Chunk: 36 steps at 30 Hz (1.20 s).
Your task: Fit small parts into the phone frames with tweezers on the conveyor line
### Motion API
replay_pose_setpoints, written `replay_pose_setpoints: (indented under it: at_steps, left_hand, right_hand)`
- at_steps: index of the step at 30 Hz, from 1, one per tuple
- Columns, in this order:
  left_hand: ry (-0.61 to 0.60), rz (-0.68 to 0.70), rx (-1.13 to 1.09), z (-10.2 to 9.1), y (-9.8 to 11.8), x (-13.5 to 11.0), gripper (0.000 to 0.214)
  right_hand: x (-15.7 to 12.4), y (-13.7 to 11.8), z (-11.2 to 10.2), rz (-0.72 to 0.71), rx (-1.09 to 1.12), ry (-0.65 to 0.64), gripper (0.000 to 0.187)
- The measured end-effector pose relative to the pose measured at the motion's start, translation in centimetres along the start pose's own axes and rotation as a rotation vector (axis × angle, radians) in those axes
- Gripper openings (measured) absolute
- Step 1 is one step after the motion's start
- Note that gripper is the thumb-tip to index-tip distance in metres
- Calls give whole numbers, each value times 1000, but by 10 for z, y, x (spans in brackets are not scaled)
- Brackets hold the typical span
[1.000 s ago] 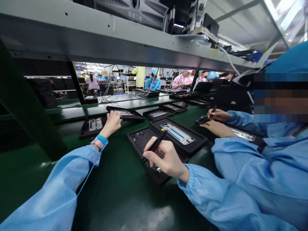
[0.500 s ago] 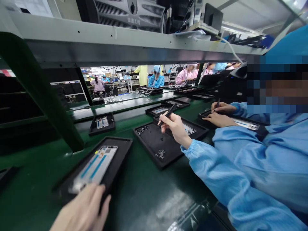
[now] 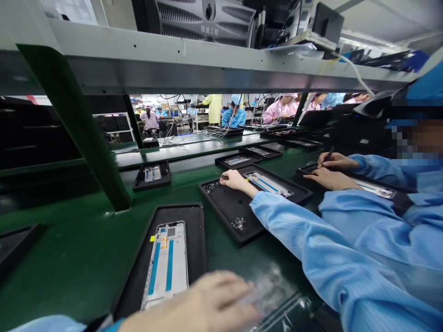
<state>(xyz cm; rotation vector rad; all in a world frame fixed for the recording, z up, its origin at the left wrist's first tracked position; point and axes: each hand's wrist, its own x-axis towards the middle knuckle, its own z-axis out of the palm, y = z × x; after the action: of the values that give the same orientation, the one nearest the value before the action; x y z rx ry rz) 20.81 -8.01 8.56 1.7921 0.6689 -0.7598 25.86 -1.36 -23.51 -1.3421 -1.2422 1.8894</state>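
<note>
My right hand (image 3: 237, 180), in a blue sleeve, is closed on a slim black tool that looks like tweezers (image 3: 224, 177). It is over the far left corner of a black tray, beside a pile of small metal pieces (image 3: 212, 186). A second small pile (image 3: 238, 223) lies near the tray's front corner. At the bottom, my left hand (image 3: 204, 302) is blurred, fingers stretched out, apparently holding nothing. It passes in front of a black tray (image 3: 197, 235) with a silver phone frame (image 3: 169, 258) bearing blue strips; the frame's lower end is hidden.
A similar frame (image 3: 268, 184) lies in the tray under my right arm. More trays (image 3: 152, 176) stand farther back. At right, a co-worker's hands (image 3: 332, 175) work over another tray. A green post (image 3: 79, 133) and a grey shelf (image 3: 207, 64) border the bench.
My left hand has left the near tray's edge and moved right; that tray is turned more upright in view. My right hand has lowered the tool to the far pile. The view has shifted left.
</note>
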Motion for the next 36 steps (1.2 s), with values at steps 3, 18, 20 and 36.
replay_pose_setpoints:
  at_steps: [3, 18, 20, 36]
  left_hand:
    - [142, -234, 81, -30, -43, -15, 38]
    - [482, -872, 175, -10, -147, -46, 32]
    - [505, -921, 189, -5, -138, -42, 33]
    - [571, -912, 98, 2, -122, -28, 31]
  right_hand:
    - [-1, 6, 8, -22, -38, -3, 11]
    - [-6, 12, 30, -263, -103, 71, 16]
    - [-6, 12, 34, -280, -112, 63, 18]
    - [-3, 14, 42, -207, -193, 81, 15]
